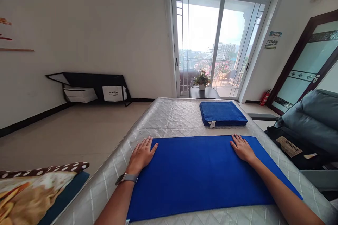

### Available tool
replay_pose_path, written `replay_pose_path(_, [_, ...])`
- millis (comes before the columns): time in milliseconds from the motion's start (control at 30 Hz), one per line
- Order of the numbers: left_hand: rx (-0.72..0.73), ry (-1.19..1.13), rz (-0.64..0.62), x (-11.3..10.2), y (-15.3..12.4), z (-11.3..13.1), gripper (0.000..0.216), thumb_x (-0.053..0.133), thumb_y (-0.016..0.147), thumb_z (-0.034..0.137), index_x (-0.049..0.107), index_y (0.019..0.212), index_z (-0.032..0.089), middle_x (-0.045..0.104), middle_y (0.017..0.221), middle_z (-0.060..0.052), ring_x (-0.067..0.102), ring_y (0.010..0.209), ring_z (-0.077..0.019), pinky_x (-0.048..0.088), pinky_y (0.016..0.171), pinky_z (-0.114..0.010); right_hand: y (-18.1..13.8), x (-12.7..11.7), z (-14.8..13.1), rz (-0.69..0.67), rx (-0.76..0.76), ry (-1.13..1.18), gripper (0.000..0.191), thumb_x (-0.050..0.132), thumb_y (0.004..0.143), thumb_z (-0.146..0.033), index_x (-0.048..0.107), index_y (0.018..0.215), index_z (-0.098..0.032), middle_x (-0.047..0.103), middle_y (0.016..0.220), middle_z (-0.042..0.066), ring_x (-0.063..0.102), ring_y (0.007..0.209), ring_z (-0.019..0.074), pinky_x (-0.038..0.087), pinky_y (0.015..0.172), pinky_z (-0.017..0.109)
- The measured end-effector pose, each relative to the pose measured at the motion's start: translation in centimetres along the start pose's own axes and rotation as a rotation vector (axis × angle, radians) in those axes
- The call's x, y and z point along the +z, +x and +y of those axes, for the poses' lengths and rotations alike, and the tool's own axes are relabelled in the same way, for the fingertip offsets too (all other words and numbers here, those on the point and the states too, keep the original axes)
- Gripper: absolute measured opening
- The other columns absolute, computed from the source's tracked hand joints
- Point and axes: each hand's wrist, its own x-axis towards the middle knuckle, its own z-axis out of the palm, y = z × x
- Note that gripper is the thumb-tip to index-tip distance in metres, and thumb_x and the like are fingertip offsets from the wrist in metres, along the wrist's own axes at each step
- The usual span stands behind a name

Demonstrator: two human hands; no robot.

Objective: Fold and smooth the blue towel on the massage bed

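A bright blue towel (200, 175) lies spread flat on a quilted silver mattress (169, 116). My left hand (142, 154) rests flat at the towel's far left corner, fingers stretched out, with a grey watch on the wrist. My right hand (241, 147) lies flat on the far right corner, fingers also stretched out. Neither hand holds anything. Farther back on the mattress sits a stack of folded blue towels (221, 113), out of touch of both hands.
A patterned cushion (34, 190) lies at the lower left beside the mattress. A grey armchair (314, 119) stands on the right. Beyond the mattress are a small dark table with a potted plant (202, 81), glass balcony doors and a red fire extinguisher (264, 97).
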Motion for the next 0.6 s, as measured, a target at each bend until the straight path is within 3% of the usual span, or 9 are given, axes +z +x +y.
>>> replay_pose_path(133, [-0.023,-0.013,-0.018,-0.2,0.0,0.1,0.073,0.027,0.101,0.053,0.038,0.155,0.006,0.039,0.16,-0.016,0.034,0.15,-0.0291,0.027,0.122,-0.049,0.1,-0.4,5.7,0.003,0.105,-0.013,0.067,0.014,0.103,-0.05,0.029,0.161,-0.021,0.026,0.168,0.007,0.02,0.154,0.025,0.019,0.124,0.049])
replay_pose_path(233, [-0.032,-0.015,-0.02,0.0,0.1,0.0,0.074,0.026,0.1,0.054,0.038,0.155,0.006,0.039,0.161,-0.015,0.034,0.15,-0.0286,0.025,0.123,-0.049,0.3,-0.2,8.2,0.015,0.147,-0.007,0.068,0.012,0.103,-0.047,0.03,0.16,-0.016,0.029,0.167,0.009,0.022,0.154,0.0252,0.02,0.124,0.047])
replay_pose_path(600, [0.007,0.035,0.008,0.9,0.4,-0.9,0.068,0.027,0.1,0.051,0.043,0.153,0.011,0.044,0.159,-0.014,0.04,0.147,-0.0293,0.03,0.12,-0.05,0.7,1.4,9.5,0.053,0.159,0.002,0.069,0.016,0.103,-0.053,0.03,0.161,-0.02,0.028,0.167,0.006,0.022,0.154,0.025,0.019,0.125,0.047])
